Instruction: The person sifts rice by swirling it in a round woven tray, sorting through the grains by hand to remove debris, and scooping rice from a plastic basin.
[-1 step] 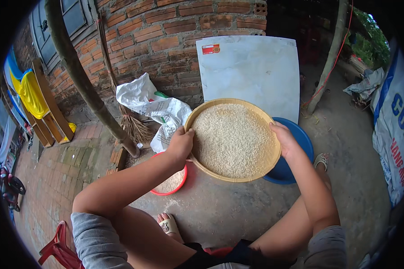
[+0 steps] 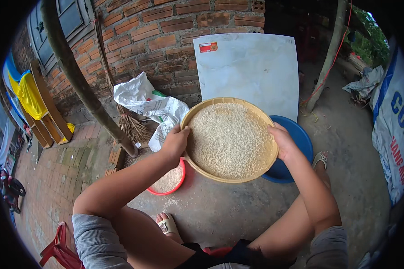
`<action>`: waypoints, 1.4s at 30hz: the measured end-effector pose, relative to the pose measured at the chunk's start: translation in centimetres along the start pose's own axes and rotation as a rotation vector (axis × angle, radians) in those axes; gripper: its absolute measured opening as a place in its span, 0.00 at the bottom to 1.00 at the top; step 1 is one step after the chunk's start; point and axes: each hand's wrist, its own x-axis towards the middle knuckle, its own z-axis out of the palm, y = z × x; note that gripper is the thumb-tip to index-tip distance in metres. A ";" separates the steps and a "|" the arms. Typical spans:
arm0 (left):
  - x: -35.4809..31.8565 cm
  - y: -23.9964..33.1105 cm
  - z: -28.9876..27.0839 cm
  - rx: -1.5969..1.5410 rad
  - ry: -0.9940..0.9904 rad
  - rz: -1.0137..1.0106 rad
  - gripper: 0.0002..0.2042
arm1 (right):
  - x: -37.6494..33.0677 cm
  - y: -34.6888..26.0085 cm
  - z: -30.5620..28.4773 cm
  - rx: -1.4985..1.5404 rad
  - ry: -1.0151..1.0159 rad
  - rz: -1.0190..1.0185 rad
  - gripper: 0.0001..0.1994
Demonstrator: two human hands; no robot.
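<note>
A rough brick wall [image 2: 148, 27] stands in front of you, with a pale panel [image 2: 251, 67] leaning against it and a concrete floor [image 2: 256, 215] below. In the head view, a slanting wooden pole [image 2: 69, 67] rises on your left; beside it are a straw broom [image 2: 132, 127] and a crumpled white sack [image 2: 143, 98]. A larger printed sack [image 2: 390, 134] fills the far right.

You hold a round woven tray [image 2: 231, 180] out in front of you, above the floor and between your two hands. Pale, rice-like grains [image 2: 231, 139] cover most of its bottom, leaving a barer strip toward the right side. Your left hand [image 2: 174, 142] grips the left rim, thumb laid over the edge; your right hand [image 2: 283, 140] pinches the opposite rim in the same way. The other fingers are largely hidden beneath the tray, so you cannot tell whether they are spread or pressed together.

Below the tray's left side sits a red basin [image 2: 182, 176] with more pale grains in it, partly covered by your forearm. A blue basin [image 2: 300, 139] shows past the tray's right edge, partly hidden by it.
</note>
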 end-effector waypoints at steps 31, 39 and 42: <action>8.4 -8.2 -6.2 -0.149 -0.035 -0.197 0.14 | 2.1 9.4 4.7 -0.013 -0.023 0.206 0.17; 5.2 -11.1 -1.5 -0.034 0.127 -0.155 0.13 | 5.6 11.2 -0.1 0.079 0.101 0.453 0.17; 5.1 -10.1 -1.7 -0.006 0.141 -0.104 0.13 | 5.3 11.3 0.1 0.024 0.153 0.427 0.16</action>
